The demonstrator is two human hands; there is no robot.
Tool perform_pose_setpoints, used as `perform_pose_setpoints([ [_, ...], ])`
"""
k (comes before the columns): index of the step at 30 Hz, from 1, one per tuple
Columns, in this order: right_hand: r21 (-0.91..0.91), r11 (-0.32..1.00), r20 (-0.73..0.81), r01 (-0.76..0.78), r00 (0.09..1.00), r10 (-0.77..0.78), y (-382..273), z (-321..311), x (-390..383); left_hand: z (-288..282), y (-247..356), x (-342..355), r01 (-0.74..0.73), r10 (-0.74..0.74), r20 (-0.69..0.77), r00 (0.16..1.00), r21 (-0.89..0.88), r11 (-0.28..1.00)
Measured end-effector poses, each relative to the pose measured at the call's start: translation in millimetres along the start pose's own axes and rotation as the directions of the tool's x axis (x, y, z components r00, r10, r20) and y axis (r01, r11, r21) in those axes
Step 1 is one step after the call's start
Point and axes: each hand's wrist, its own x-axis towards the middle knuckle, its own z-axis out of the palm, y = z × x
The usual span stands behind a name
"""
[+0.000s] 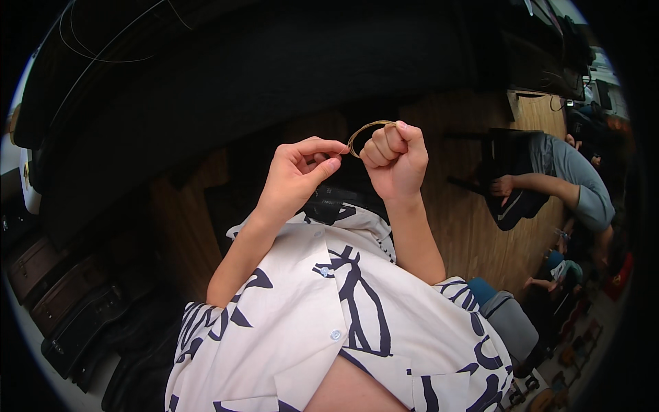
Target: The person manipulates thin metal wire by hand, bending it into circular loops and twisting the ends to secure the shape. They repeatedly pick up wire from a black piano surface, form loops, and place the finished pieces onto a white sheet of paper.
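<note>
A coil of thin, brass-coloured wire (371, 124), like a wound instrument string, is held up between my hands in front of my chest. My right hand (395, 161) is closed in a fist around the coil's right side, the thumb pressed on top. My left hand (295, 172) reaches the coil's left side with thumb and forefinger drawn together, the fingertips touching the wire there. Its other fingers are curled in, and the exact point of its pinch is too small to make out.
A broad black surface (274, 69) stretches ahead, with loose thin wires (103, 58) at its far left. Dark instrument cases (79, 316) stand at the lower left. On the right, a person in a grey top (573, 172) bends above the wooden floor (467, 226), near a grey chair (508, 326).
</note>
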Motion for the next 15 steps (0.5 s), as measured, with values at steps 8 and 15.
perform_pose_setpoints([
  [8, 0.262, 0.919, 0.123, -0.294, 0.955, 0.271, 6.1, 3.6, 1.1, 2.3, -5.3, -0.5, -0.318, 0.342, -0.176, 0.923, 0.152, 0.936],
  [15, 0.26, 0.923, 0.134, -0.282, 0.958, 0.255, 15.1, -5.9, -2.5, 7.4, -3.9, -3.0, -0.269, 0.225, -0.195, 0.955, -0.24, 0.933],
])
